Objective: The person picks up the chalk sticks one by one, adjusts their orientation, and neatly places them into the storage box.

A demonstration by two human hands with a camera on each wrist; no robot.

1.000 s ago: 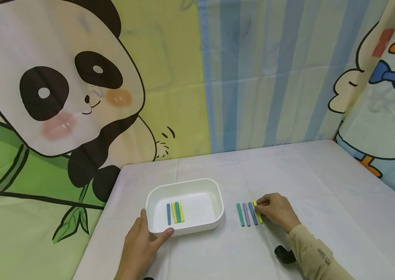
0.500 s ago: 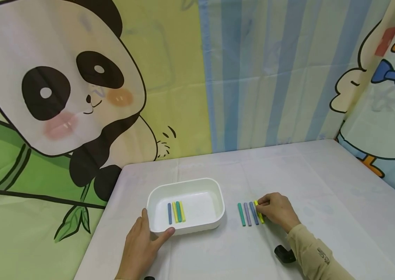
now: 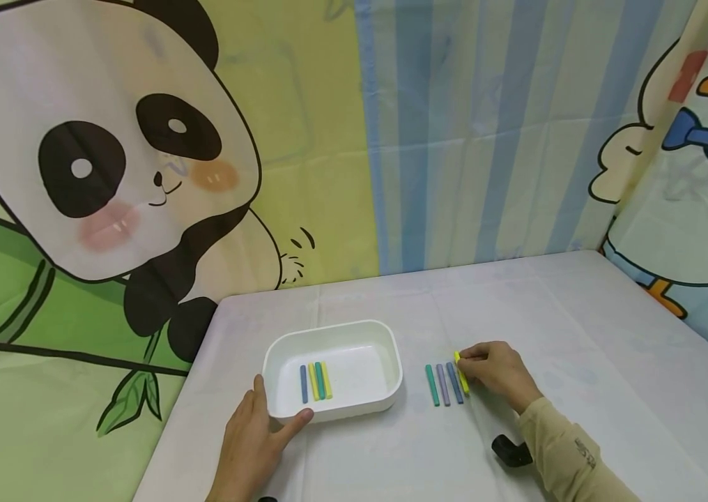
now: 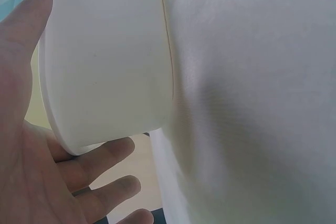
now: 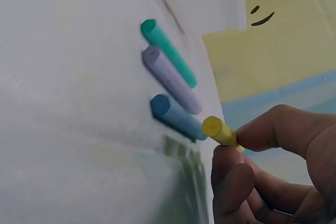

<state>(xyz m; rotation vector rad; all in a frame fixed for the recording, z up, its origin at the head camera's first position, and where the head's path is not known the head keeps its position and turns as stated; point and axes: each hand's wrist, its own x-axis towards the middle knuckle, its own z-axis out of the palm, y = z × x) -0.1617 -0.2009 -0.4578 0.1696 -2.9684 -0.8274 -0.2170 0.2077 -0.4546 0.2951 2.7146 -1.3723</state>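
In the head view a white tray [image 3: 379,404] stands on the table, with one blue, one green and two yellow chalk sticks inside it. My left hand [image 3: 252,434] rests on its near left corner, thumb and fingers spread along the rim; the left wrist view shows the tray's outer wall [image 4: 105,61] beside the thumb. My right hand [image 3: 499,375] pinches a yellow chalk stick [image 5: 220,131] between thumb and fingers, raised off the table. Just left of it lie a blue chalk stick [image 5: 176,116], a purple one [image 5: 172,80] and a green one [image 5: 169,53].
White cloth covers the table [image 3: 555,328]. A black curved piece [image 3: 511,452] shows by the right sleeve [image 3: 570,453]. Printed fabric with a panda [image 3: 159,209] hangs behind the table.
My right hand has lifted the yellow chalk stick slightly up from its place at the end of the row. The left hand and tray have stayed put.
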